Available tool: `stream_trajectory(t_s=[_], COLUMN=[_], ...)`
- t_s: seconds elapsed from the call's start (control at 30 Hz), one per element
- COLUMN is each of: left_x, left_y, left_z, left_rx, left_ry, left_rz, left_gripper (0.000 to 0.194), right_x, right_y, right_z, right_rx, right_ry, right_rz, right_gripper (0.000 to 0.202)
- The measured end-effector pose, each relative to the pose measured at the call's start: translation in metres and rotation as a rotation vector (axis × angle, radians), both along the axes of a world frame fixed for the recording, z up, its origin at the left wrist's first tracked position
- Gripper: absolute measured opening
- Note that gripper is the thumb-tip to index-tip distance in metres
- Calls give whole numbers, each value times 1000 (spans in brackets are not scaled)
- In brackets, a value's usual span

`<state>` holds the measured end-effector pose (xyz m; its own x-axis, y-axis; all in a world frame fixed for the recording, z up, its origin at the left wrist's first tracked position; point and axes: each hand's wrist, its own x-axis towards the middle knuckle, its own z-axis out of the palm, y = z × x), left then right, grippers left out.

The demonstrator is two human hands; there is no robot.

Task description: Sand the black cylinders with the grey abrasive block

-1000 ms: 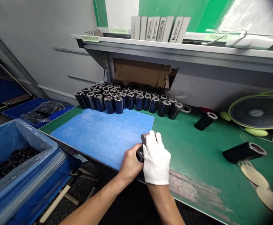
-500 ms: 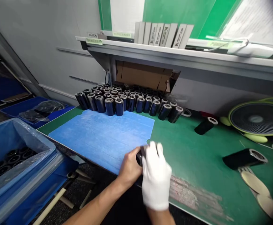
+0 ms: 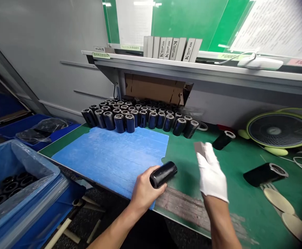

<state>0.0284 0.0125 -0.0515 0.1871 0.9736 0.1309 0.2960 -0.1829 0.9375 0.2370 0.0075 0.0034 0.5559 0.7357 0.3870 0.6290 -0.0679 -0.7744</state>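
Note:
My bare left hand (image 3: 143,191) grips one end of a glossy black cylinder (image 3: 163,174), held level over the front edge of the green bench, at the corner of a blue mat (image 3: 109,155). My right hand (image 3: 211,173), in a white glove, is lifted to the right of the cylinder and apart from it. Its fingertips pinch a small grey block (image 3: 199,148). Many like black cylinders (image 3: 137,117) stand in rows at the back of the mat.
A blue bin (image 3: 16,193) lined with plastic holds more cylinders at lower left. Two black cylinders (image 3: 265,173) lie on the green bench (image 3: 218,207) at right, near pale round discs (image 3: 277,199) and a green fan (image 3: 280,131). A shelf (image 3: 192,67) carries grey boxes.
My gloved right hand has come off the cylinder and moved up and to the right with the grey block. The cylinder in my left hand is uncovered and in plain sight.

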Motion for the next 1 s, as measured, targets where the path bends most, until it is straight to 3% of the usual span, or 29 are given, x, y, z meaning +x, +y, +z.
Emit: stream_trajectory(t_s=[0.07,0.13,0.2,0.27,0.33,0.43,0.6,0.73,0.9,1.0], left_x=[0,0,0,0,1,2,1,0,1,0], left_y=[0,-1,-1,-1,-1,-1,-1,-1,-1,-2], left_z=[-1,-2,-2,-2,-1,1,2,2,3,4], left_rx=[12,17,18,7,11,56,36,61,21,62], left_ry=[18,30,32,15,2,24,23,39,2,33], left_rz=[-3,1,-12,-24,-21,2,-38,-29,-32,-29], left_gripper=[55,56,55,47,43,53,47,55,46,50], right_x=[1,-19,-50,-76,-88,-85,-84,-87,-94,-95], right_y=[-25,-49,-60,-55,-40,-25,-41,-37,-46,-48], right_z=[-9,-25,-41,-50,-51,-47,-52,-47,-46,-46], right_rx=[46,40,34,-7,-94,-181,-84,-158,-120,-141], right_ry=[70,20,-149,-351,-486,-568,-686,-646,-729,-660], right_rz=[-76,-69,49,180,222,201,133,173,144,165], right_gripper=[67,64,56,52,50,48,46,45,47,47])
